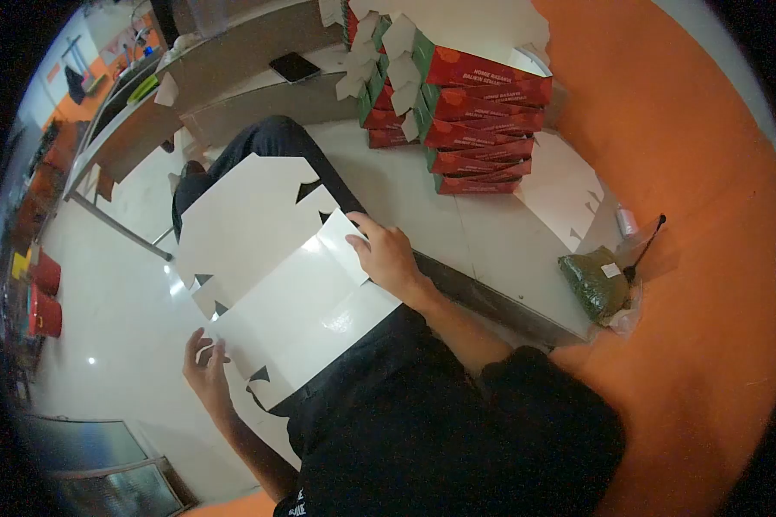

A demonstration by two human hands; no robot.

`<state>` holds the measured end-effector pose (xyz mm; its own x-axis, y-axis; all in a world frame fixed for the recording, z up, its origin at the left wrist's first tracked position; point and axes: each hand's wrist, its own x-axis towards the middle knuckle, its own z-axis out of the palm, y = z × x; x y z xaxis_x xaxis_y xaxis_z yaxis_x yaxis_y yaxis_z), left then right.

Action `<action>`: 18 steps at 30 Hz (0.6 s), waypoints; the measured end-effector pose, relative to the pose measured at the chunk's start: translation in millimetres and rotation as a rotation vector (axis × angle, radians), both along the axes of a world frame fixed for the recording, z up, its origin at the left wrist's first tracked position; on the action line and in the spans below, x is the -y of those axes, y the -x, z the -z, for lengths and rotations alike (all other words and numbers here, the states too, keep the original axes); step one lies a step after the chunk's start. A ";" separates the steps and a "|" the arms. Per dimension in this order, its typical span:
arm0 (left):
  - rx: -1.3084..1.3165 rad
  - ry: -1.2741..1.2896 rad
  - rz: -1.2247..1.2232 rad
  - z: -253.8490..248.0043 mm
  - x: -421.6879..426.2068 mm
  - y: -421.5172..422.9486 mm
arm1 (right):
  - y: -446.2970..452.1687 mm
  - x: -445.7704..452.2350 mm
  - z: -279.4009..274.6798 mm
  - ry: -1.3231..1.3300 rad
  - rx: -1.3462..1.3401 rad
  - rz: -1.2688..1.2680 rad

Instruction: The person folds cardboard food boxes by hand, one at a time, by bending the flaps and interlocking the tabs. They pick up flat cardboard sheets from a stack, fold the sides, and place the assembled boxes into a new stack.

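A white cardboard box blank [276, 323] lies across my lap, partly folded, with notched tabs along its sides. My right hand [384, 258] grips a raised side flap of it at the right, thumb on the inner face and fingers behind. At the blank's left edge is my left hand [205, 366], its fingers loosely curled and apart with nothing visible in them. Whether its fingertips touch the cardboard I cannot tell.
Stacks of red and green folded boxes [483, 129] stand on the tiled ledge ahead. A flat white blank [556, 189] lies beside them. To the right is a plastic bag of green stuff [595, 284]. A dark phone-like slab [294, 67] rests further back.
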<state>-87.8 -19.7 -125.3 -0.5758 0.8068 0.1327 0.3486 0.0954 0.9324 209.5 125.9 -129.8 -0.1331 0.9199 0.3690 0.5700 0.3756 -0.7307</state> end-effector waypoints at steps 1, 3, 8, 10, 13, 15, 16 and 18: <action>0.050 0.037 0.016 5.6 -1.6 1.8 | 1.1 -0.1 0.0 -0.006 0.016 0.005; 0.123 0.092 0.053 8.1 -1.6 2.2 | 2.6 0.4 -0.2 -0.040 0.037 0.023; 0.143 0.128 0.143 3.7 -3.8 9.7 | 7.0 -2.5 7.9 -0.166 0.063 0.075; 0.080 0.077 0.104 4.4 -6.4 6.9 | 7.2 -6.7 14.4 -0.244 0.103 0.065; 0.038 0.009 0.082 4.8 -8.3 4.9 | 11.8 -8.9 16.9 -0.428 0.121 0.073; 0.016 -0.020 0.076 7.4 -7.9 6.8 | 15.6 -7.0 13.5 -0.471 0.123 0.078; -0.002 -0.022 0.075 9.5 -8.6 8.4 | 15.8 -3.2 8.7 -0.437 0.125 0.083; -0.020 -0.030 0.073 12.1 -9.2 8.2 | 14.5 2.3 1.1 -0.415 0.118 0.088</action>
<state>-96.1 -10.5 -137.4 -0.5124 0.8421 0.1683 0.3726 0.0414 0.9271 195.0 123.6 -130.9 -0.1242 0.7068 0.6964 0.6837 0.5696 -0.4562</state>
